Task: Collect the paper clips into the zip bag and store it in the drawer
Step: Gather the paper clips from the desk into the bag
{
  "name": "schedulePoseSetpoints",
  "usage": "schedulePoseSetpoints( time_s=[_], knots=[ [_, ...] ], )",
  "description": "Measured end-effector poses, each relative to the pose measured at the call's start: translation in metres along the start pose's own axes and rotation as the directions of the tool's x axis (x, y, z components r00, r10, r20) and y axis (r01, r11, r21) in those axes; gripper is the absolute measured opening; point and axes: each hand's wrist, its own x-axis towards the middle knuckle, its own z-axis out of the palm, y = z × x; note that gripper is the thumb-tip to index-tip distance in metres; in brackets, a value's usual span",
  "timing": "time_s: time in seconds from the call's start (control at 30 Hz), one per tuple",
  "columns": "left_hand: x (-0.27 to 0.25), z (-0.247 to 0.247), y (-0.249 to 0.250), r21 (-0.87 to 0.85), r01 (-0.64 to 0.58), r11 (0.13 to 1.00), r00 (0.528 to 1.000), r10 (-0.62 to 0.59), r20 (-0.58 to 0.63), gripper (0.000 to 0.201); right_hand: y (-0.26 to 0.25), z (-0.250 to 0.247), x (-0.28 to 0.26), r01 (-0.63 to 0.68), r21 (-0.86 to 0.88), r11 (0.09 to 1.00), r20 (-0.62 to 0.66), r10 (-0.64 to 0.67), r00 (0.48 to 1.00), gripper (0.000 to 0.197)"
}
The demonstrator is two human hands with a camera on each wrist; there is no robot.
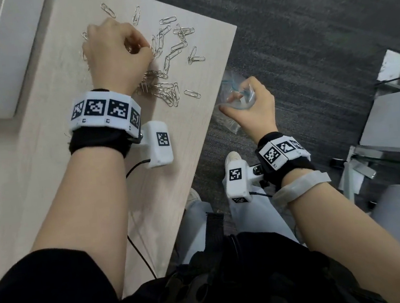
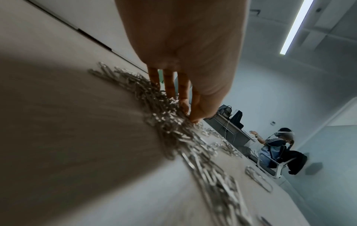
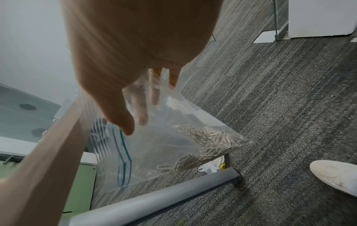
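Clips: loose paper clips (image 1: 170,55) lie scattered flat on the wood table (image 1: 43,144), long axes pointing every which way, no common direction; thickest heap just by the L wrist. Left hand (image 1: 115,53) is down on the heap w/ fingertips (image 2: 195,118) bunched into the clips, curled as if pinching some. Right hand (image 1: 251,105) is off the table edge, over carpet (image 1: 316,26), fingers gripping the clear zip bag (image 3: 173,145) near its mouth; bag hangs w/ long axis downward, a clump of clips in its low corner.
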Motion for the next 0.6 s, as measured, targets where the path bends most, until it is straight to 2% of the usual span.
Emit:
schedulePoseSetpoints(
  time_s=[0.07,0.17,0.27,0.33,0.47,0.6],
  knots=[
    [-0.007,0.002,0.008,0.023,-0.008,1.0,1.0,0.009,-0.019,0.025,0.001,-0.001,0.0,0.006,-0.011,1.0,0.005,-0.006,1.0,0.037],
    [-0.006,0.007,0.02,-0.051,-0.078,0.996,0.995,0.074,-0.072,0.029,0.002,-0.003,-0.001,0.02,-0.021,1.0,0.003,-0.02,1.0,0.038],
    [0.004,0.013,0.026,-0.05,-0.096,0.994,0.995,0.097,0.007,0.055,0.003,-0.008,-0.001,0.031,-0.035,0.999,0.012,-0.031,0.999,0.038],
    [0.007,0.017,0.029,-0.039,-0.089,0.995,0.995,0.09,0.043,0.06,0.003,-0.011,-0.001,0.037,-0.039,0.999,0.018,-0.036,0.999,0.038],
    [0.003,0.021,0.034,0.006,-0.124,0.992,0.992,0.124,0.011,0.041,0.004,-0.014,-0.001,0.042,-0.037,0.998,0.009,-0.041,0.999,0.037],
    [-0.006,0.019,0.031,-0.017,-0.133,0.991,0.989,0.134,0.063,0.019,0.003,-0.016,-0.002,0.058,-0.035,0.998,0.004,-0.058,0.998,0.037]
  ],
)
